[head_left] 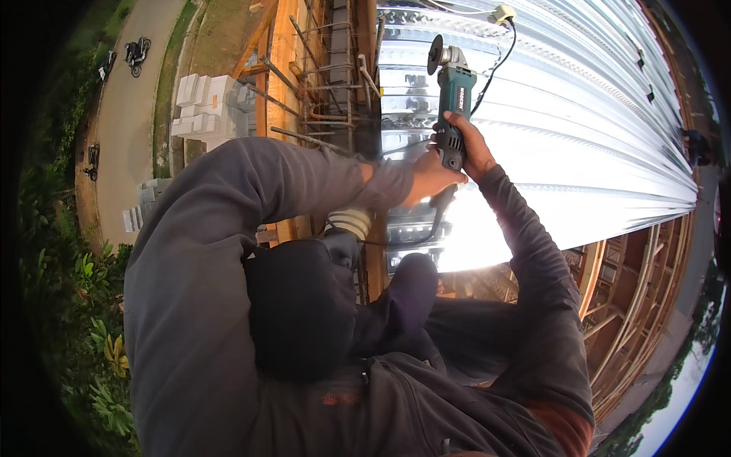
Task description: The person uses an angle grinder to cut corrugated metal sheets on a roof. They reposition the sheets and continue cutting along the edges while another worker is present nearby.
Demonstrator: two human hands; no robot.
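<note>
dark jacket point(304, 426), reddish chest lettering point(340, 398); left hand point(432, 177), right hand point(474, 148) wrapped round white-lettered teal grinder point(455, 93)

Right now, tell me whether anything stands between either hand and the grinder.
Nothing visible does: the left hand and right hand both grip the grinder directly. A black cord runs beside it, over the metal sheets.

Head-worn fisheye view, facing down, close range
</note>
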